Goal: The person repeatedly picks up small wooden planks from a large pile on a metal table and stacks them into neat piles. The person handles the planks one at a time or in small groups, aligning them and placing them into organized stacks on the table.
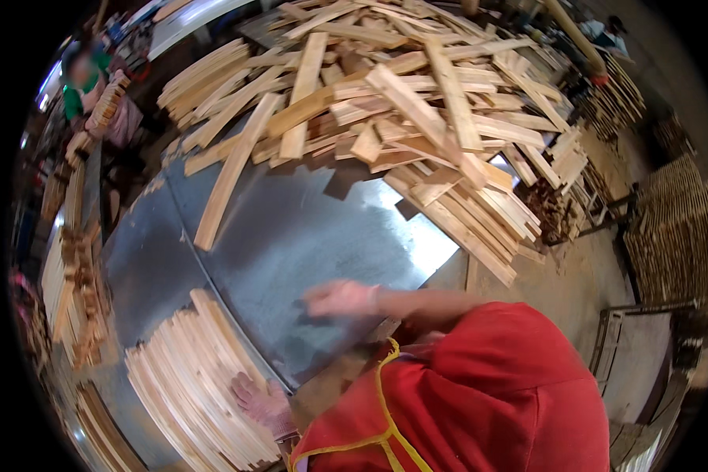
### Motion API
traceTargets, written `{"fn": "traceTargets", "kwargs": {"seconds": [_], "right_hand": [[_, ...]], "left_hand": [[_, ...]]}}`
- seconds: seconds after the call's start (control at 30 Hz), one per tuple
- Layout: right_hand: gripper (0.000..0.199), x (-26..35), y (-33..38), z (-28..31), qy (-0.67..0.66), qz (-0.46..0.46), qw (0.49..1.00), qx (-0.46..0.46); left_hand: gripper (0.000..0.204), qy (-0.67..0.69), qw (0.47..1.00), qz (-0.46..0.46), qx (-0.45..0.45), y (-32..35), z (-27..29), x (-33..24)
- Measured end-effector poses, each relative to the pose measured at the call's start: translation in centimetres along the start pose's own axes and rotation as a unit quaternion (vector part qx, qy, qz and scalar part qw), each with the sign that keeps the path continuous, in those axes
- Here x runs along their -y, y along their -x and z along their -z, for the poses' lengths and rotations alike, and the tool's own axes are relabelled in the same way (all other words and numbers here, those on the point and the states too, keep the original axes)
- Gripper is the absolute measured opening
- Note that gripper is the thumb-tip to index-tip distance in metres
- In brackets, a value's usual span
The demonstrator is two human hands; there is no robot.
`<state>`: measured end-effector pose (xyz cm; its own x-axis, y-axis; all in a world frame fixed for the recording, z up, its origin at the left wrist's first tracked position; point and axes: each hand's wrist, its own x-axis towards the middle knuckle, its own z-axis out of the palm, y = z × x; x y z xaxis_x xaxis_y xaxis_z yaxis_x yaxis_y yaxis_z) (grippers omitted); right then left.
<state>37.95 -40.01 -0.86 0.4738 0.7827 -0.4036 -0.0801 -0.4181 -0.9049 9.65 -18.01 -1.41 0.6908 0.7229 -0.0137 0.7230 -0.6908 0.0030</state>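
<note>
Two gloved hands, head view. Left hand (261, 401) — flat, fingers spread, palm down on the near end of a neat stack of thin pale wood slats (193, 377) at the lower left of the bench (307, 228). Right hand (340, 299) — blurred, open and holding nothing, over bare sheet metal near the bench's near edge, apart from the stack. Loose heap of wood strips (385, 102) covers the far half of the bench, one long strip (232, 173) sliding out toward the middle. Red apron with yellow trim (480, 385) fills the lower right. Another person in green (82, 86) sits at far left beside further slat stacks (75, 291).
</note>
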Motion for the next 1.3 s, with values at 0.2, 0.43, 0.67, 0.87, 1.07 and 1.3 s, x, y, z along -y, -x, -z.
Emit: {"fn": "traceTargets", "kwargs": {"seconds": [0.2,0.43,0.67,0.87,1.07,1.3], "right_hand": [[0.034,-12.5,17.5,26.8,-0.027,0.032,0.828,-0.56],[0.04,-23.6,22.4,46.6,0.174,-0.195,0.861,-0.437],[0.095,-25.8,19.0,44.5,0.19,-0.129,0.943,-0.242],[0.102,-16.1,19.5,30.4,-0.162,-0.136,0.959,-0.189],[0.071,-11.9,13.9,22.2,-0.2,-0.1,0.968,-0.112],[0.072,-6.9,4.9,5.2,-0.147,-0.066,0.987,0.014]], "left_hand": [[0.066,0.256,0.934,-0.229,0.1,0.1,-3.7,-12.5],[0.059,0.465,0.549,-0.171,0.673,3.6,-4.0,-38.8],[0.06,0.523,0.518,0.065,0.674,7.6,-9.0,-45.5],[0.049,0.62,0.536,0.069,0.569,9.1,-8.1,-38.2],[0.054,0.503,0.739,-0.012,0.448,8.1,-0.5,-31.5],[0.065,0.553,0.806,0.014,0.21,10.3,-4.6,-17.0]]}}
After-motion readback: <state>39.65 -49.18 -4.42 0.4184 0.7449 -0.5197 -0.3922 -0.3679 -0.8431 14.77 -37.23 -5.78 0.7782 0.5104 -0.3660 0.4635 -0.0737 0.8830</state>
